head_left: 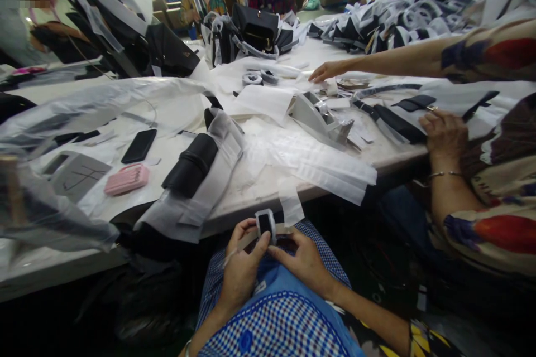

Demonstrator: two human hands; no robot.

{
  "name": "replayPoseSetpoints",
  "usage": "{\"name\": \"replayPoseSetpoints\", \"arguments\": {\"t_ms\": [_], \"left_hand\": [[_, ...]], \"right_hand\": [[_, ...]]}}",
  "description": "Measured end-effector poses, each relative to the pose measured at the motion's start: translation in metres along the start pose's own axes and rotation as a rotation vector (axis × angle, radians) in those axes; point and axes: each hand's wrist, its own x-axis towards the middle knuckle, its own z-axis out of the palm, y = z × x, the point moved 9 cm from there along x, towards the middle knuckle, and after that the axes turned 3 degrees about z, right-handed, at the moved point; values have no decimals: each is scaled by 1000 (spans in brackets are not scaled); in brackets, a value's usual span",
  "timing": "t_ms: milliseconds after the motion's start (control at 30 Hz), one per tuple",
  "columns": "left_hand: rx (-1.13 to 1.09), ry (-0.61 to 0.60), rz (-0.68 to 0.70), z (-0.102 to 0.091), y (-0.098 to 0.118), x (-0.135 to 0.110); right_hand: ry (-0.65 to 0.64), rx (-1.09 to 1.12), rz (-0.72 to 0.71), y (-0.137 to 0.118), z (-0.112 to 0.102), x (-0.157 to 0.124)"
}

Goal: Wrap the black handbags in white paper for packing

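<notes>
Above my lap, at the table edge, my left hand (245,259) grips a small black strap loop (265,225) partly wrapped in white film. My right hand (304,259) is closed at the loop's right side, its fingers on a pale strip (283,230) that runs from it. Part of the loop is hidden behind my fingers. Just beyond, a strip of white wrapping film (291,201) hangs over the edge. Left of it on the table lies a black rolled bag piece (192,164) on white foam wrap (209,195).
A grey tape dispenser (314,114) stands mid-table. To the left lie a phone (139,146), a pink case (126,179) and another dispenser (75,173). Black bags (256,28) and piled wrapped straps (402,17) stand further back. A co-worker's arm (389,64) reaches across from the right.
</notes>
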Motion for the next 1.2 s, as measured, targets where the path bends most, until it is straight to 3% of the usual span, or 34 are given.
{"name": "replayPoseSetpoints", "arguments": {"t_ms": [133,233,367,433,500,633,833,1033,1100,1200], "left_hand": [[-70,-21,11,-8,-3,3],[-56,-43,-1,-14,-1,3],[95,-132,29,-11,9,-1],[157,-197,60,-2,11,-3],[210,-251,95,7,10,-5],[300,-304,157,21,1,-7],[411,-352,201,29,-14,-14],[484,-507,250,41,-6,-24],[475,-559,271,45,-2,-26],[440,-630,281,50,-1,-28]], "right_hand": [[-24,135,85,9,-6,-4],[69,3,99,4,-26,-12],[196,-335,-217,-49,-43,-23],[161,-445,-381,-74,-35,-23],[43,-517,-503,-92,-17,-18],[-203,-574,-612,-109,20,-5],[-401,-655,-503,-108,39,15],[-541,-533,-75,-71,28,39],[-550,-483,21,-58,27,41],[-447,-432,79,-44,25,44]]}}
